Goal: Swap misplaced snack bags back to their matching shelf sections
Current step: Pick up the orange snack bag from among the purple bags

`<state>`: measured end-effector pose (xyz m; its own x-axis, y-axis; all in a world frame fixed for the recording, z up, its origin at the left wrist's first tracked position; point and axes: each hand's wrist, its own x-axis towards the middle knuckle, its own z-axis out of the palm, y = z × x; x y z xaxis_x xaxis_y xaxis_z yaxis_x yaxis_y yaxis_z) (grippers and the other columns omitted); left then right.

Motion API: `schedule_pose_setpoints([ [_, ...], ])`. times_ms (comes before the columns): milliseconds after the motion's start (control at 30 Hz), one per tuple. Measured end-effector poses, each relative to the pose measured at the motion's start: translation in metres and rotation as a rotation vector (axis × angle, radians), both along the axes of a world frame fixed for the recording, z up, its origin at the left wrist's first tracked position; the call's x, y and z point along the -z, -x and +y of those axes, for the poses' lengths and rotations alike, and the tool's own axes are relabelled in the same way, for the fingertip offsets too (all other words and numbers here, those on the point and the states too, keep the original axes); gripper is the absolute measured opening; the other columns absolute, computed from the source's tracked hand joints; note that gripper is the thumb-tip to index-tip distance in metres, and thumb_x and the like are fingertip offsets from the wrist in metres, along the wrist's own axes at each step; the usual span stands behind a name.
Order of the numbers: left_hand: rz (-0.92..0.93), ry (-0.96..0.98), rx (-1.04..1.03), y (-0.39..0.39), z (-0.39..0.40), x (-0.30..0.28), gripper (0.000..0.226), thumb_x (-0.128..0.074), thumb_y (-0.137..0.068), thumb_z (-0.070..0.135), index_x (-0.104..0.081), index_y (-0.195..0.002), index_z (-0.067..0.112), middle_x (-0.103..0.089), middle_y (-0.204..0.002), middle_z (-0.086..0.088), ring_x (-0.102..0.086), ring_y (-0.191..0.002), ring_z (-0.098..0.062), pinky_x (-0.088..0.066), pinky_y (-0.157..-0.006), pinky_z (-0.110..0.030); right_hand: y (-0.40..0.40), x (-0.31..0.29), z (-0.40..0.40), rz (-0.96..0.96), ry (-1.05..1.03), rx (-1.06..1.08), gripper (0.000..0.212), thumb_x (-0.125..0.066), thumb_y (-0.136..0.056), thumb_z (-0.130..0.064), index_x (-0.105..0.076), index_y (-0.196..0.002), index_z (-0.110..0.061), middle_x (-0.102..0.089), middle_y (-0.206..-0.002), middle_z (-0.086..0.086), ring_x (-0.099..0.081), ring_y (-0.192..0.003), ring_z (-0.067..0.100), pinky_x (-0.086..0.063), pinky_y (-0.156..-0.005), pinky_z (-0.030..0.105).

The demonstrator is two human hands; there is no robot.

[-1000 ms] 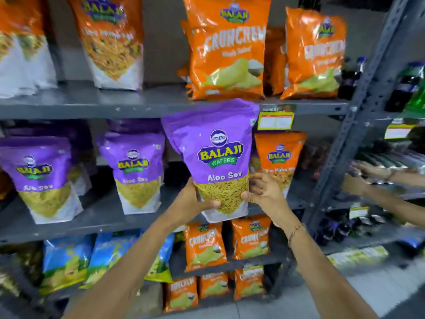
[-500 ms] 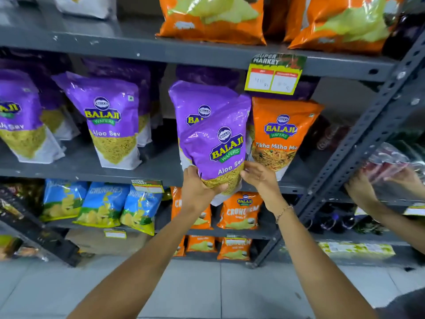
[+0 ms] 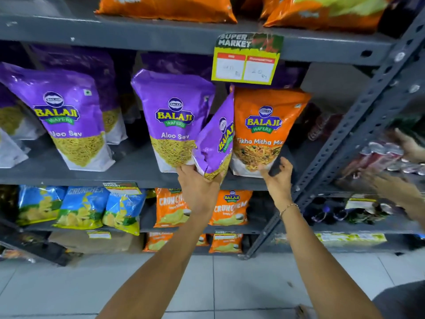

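My left hand is shut on the bottom of a purple Aloo Sev bag. The bag is turned edge-on and tilted, wedged between a standing purple Aloo Sev bag and an orange Tikha Mitha Mix bag on the middle shelf. My right hand is at the orange bag's lower right corner, fingers apart, thumb touching the bag's bottom edge. More purple Aloo Sev bags stand further left on the same shelf.
A yellow price tag hangs from the upper shelf edge. Orange Crunchem bags and blue chip bags fill the lower shelf. A grey upright post stands to the right. Another person's hands work on the neighbouring rack.
The purple bag has moved down into the middle shelf and turned from face-on to edge-on. My right hand has let go of it and shifted right to the orange bag.
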<state>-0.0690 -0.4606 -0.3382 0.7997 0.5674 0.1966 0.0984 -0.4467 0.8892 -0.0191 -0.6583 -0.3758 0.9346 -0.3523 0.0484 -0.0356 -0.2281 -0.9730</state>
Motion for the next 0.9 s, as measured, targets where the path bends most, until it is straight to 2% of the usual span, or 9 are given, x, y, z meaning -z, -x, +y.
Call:
schedule_pose_setpoints([
  [67, 0.011, -0.007, -0.004, -0.005, -0.004, 0.003, 0.075, -0.080, -0.051, 0.050, -0.041, -0.103, 0.012, -0.046, -0.111, -0.006, -0.051, -0.106, -0.032, -0.046, -0.070, -0.040, -0.012, 0.001, -0.008, 0.053, -0.054, -0.130, 0.097, -0.078, -0.075, -0.024, -0.013, -0.147, -0.013, -0.030, -0.136, -0.011, -0.033, -0.125, 0.003, -0.032, -0.099, 0.023],
  [133, 0.014, 0.000, -0.006, -0.010, -0.007, 0.004, 0.075, -0.078, -0.052, 0.053, -0.039, -0.103, 0.015, -0.045, -0.111, -0.004, -0.050, -0.106, -0.029, -0.042, -0.068, -0.035, -0.023, 0.002, -0.012, 0.049, -0.036, -0.185, 0.098, -0.082, -0.071, -0.020, -0.017, -0.145, -0.016, -0.042, -0.131, -0.013, -0.045, -0.118, 0.002, -0.039, -0.095, 0.023],
  [333, 0.041, 0.004, -0.022, -0.025, -0.012, 0.005, 0.074, -0.078, -0.052, 0.054, -0.040, -0.103, 0.016, -0.046, -0.109, -0.004, -0.051, -0.105, -0.029, -0.039, -0.067, -0.034, -0.031, 0.009, -0.009, -0.005, 0.057, -0.002, 0.068, -0.086, -0.064, -0.024, -0.051, -0.118, -0.005, -0.059, -0.121, 0.017, -0.057, -0.112, 0.030, -0.048, -0.095, 0.051],
  [500, 0.071, 0.013, 0.003, -0.031, -0.017, 0.001, 0.079, -0.081, -0.059, 0.043, -0.038, -0.115, 0.007, -0.043, -0.120, -0.012, -0.040, -0.117, -0.032, -0.044, -0.082, -0.045, -0.008, 0.014, 0.014, -0.108, 0.100, 0.242, 0.075, -0.088, -0.054, -0.044, -0.058, -0.111, -0.007, -0.057, -0.113, 0.013, -0.055, -0.105, 0.023, -0.045, -0.083, 0.035],
  [567, 0.135, 0.012, 0.029, -0.027, -0.022, 0.003, 0.088, -0.079, -0.064, 0.042, -0.035, -0.125, -0.003, -0.036, -0.129, -0.018, -0.031, -0.123, -0.034, -0.030, -0.097, -0.039, -0.001, 0.017, 0.020, -0.147, 0.061, 0.286, 0.077, -0.089, -0.053, -0.044, -0.055, -0.111, -0.007, -0.055, -0.114, 0.011, -0.054, -0.105, 0.020, -0.046, -0.084, 0.033],
  [633, 0.251, -0.009, 0.070, -0.010, -0.040, 0.008, 0.091, -0.074, -0.070, 0.046, -0.033, -0.127, -0.012, -0.032, -0.132, -0.023, -0.025, -0.126, -0.036, -0.017, -0.104, -0.035, 0.001, 0.017, 0.022, -0.156, 0.008, 0.286, 0.077, -0.090, -0.055, -0.039, -0.051, -0.113, -0.009, -0.054, -0.114, 0.008, -0.055, -0.104, 0.017, -0.047, -0.084, 0.029],
  [767, 0.307, 0.133, 0.457, 0.017, -0.084, 0.015, 0.073, -0.070, -0.077, 0.031, -0.031, -0.128, -0.003, -0.027, -0.123, -0.009, -0.027, -0.127, -0.025, -0.026, -0.105, -0.026, 0.002, 0.014, 0.019, -0.131, -0.080, 0.228, 0.077, -0.090, -0.056, -0.034, -0.044, -0.115, -0.014, -0.060, -0.107, 0.001, -0.062, -0.098, 0.015, -0.051, -0.078, 0.024],
  [833, 0.375, 0.095, 0.644, 0.003, -0.091, 0.010, 0.074, -0.065, -0.082, 0.025, -0.020, -0.134, -0.002, -0.022, -0.131, -0.013, -0.022, -0.132, -0.025, -0.029, -0.107, -0.028, 0.004, 0.014, 0.012, -0.131, -0.106, 0.184, 0.077, -0.089, -0.059, -0.030, -0.044, -0.119, -0.011, -0.062, -0.109, 0.000, -0.063, -0.099, 0.013, -0.053, -0.080, 0.025],
  [900, 0.461, 0.057, 0.770, -0.015, -0.086, 0.003, 0.080, -0.061, -0.085, 0.023, -0.008, -0.140, 0.000, -0.014, -0.143, -0.015, -0.017, -0.137, -0.026, -0.030, -0.098, -0.025, 0.008, 0.013, 0.001, -0.133, -0.125, 0.118, 0.075, -0.087, -0.064, -0.025, -0.044, -0.124, -0.011, -0.062, -0.112, -0.004, -0.062, -0.101, 0.002, -0.054, -0.083, 0.024],
])
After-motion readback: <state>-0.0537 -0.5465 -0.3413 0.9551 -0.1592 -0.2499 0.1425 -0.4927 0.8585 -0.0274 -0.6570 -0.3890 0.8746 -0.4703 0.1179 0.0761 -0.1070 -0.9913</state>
